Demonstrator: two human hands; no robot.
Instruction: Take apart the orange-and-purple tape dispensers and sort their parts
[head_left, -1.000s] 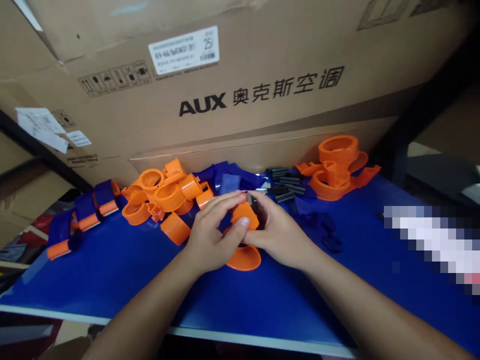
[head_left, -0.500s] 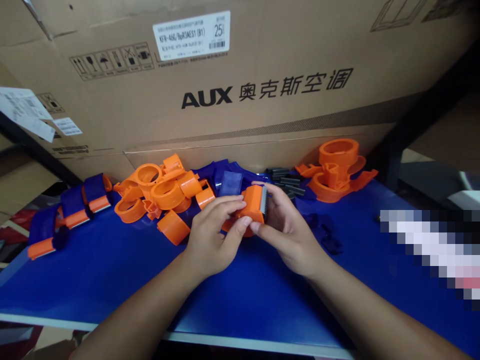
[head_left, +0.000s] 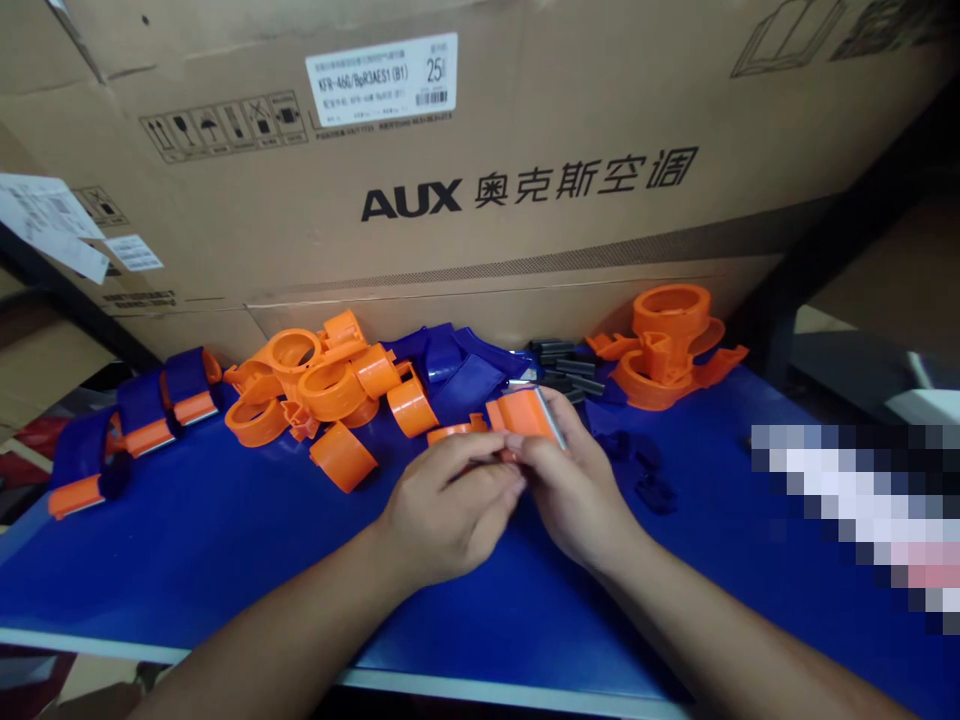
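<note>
An orange plastic piece (head_left: 525, 418) is being pinched by both the left hand (head_left: 450, 515) and right hand (head_left: 577, 490), orange rings (head_left: 322, 385) being piled at 10 o'clock.

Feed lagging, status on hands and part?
Left hand and right hand both grip orange part. Blue table. Orange rings behind, clear of hands.

Two hands (head_left: 450, 510), one cardboard box (head_left: 450, 200)

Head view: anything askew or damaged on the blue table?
No damage visible. Orange rings lie jumbled in a loose heap, some tipped on their sides. Both hands, left hand and right hand, grip one orange part.
</note>
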